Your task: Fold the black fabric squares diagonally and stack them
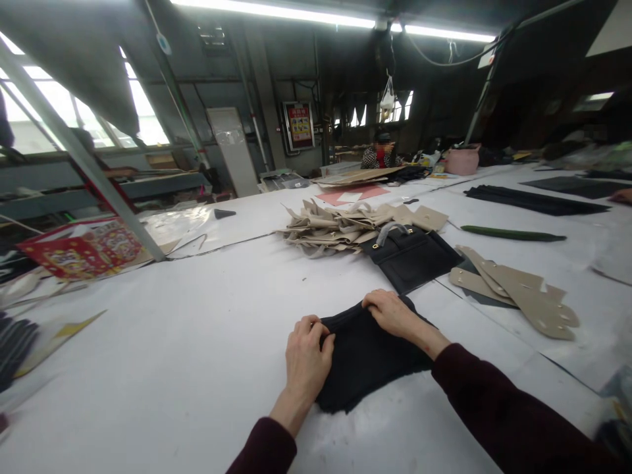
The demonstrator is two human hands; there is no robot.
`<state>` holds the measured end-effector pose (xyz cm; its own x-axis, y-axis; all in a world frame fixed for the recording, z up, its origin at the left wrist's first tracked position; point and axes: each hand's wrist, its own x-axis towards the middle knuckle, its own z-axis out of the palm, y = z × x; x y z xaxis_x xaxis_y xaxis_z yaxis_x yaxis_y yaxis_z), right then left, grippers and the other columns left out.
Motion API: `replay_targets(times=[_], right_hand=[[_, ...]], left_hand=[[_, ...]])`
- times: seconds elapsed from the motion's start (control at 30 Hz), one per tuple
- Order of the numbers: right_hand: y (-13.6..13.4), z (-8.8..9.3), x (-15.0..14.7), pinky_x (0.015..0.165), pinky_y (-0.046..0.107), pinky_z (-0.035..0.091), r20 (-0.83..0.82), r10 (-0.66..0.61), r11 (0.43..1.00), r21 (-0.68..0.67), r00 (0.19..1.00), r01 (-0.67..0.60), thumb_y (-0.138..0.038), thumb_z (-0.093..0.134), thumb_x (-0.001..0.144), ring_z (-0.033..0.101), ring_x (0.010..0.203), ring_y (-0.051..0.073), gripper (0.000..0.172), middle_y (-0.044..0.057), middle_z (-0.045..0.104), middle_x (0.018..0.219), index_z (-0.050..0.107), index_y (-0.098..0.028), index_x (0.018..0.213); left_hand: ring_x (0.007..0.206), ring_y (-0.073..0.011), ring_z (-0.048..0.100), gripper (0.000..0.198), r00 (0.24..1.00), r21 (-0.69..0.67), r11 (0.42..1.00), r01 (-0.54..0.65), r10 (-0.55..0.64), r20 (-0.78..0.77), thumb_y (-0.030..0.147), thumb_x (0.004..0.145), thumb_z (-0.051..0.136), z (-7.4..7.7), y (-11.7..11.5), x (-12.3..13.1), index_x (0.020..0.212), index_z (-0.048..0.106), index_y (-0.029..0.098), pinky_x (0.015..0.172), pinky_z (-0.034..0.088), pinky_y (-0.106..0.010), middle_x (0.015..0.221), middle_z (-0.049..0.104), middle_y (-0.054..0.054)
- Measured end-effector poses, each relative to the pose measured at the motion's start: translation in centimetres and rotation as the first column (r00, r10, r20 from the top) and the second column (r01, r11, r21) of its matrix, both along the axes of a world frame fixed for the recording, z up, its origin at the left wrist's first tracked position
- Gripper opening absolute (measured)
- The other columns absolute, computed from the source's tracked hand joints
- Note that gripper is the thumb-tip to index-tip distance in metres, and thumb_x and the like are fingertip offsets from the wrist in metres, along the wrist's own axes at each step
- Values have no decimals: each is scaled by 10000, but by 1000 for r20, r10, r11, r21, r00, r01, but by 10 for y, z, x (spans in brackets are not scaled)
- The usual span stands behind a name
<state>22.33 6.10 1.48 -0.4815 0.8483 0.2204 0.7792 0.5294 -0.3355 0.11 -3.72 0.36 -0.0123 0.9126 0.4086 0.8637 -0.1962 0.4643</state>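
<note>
A piece of black fabric [375, 362] lies on the white table in front of me, its lower edge uneven. My left hand [310, 352] pinches its upper left corner between thumb and fingers. At the upper edge, further right, my right hand [390, 311] grips the cloth with curled fingers. Just beyond the fabric rests a black handbag [417, 257] with gold-coloured fittings and a wrapped handle. A pile of beige cut pieces [330, 227] is heaped behind the bag.
Beige strap-like pieces [518, 289] lie at the right, near a long green cucumber [513, 233]. Black strips [536, 200] are further back. A metal post [118, 210] rises at the left beside a red printed bag [83, 250]. A pink container [462, 160] stands at the far side.
</note>
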Motion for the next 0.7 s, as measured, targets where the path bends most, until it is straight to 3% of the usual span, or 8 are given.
replay_targets(times=[0.23, 0.4, 0.57, 0.7], right_hand=[[-2, -13, -1, 848, 308, 351, -19, -57, 994, 94, 998, 59, -30, 439, 791, 555, 911, 180, 274, 35, 654, 913, 619, -189, 921], [-8, -16, -8, 871, 353, 356, 6, -84, 980, 181, 996, 82, -56, 449, 821, 536, 968, 225, 275, 77, 637, 956, 636, -187, 975], [-5, -29, -14, 1027, 416, 322, 49, -18, 959, 284, 999, 3, -86, 427, 865, 502, 1179, 238, 389, 71, 625, 1208, 643, -224, 1158], [4, -50, -12, 1108, 413, 289, 86, -47, 978, 205, 995, 28, -189, 347, 942, 481, 1274, 201, 430, 36, 609, 1310, 584, -237, 1298]], left_hand=[[1010, -224, 558, 62, 997, -29, 997, -77, 77, -1, 175, 806, 633, 1, 16, 3, 783, 584, 206, 890, 452, -379, 1040, 618, -37], [1162, -228, 529, 356, 992, 15, 999, 45, -43, -123, 129, 874, 525, -2, 23, 7, 1206, 573, 246, 1007, 411, -395, 1284, 583, -49], [1082, -221, 591, 384, 967, -88, 991, 97, -115, -227, 155, 967, 367, -17, 32, 9, 1305, 536, 218, 940, 461, -382, 1287, 612, -58], [1071, -235, 595, 389, 979, -128, 988, 92, -113, -172, 175, 981, 336, -33, 38, 5, 1326, 516, 191, 909, 483, -400, 1225, 645, -70]])
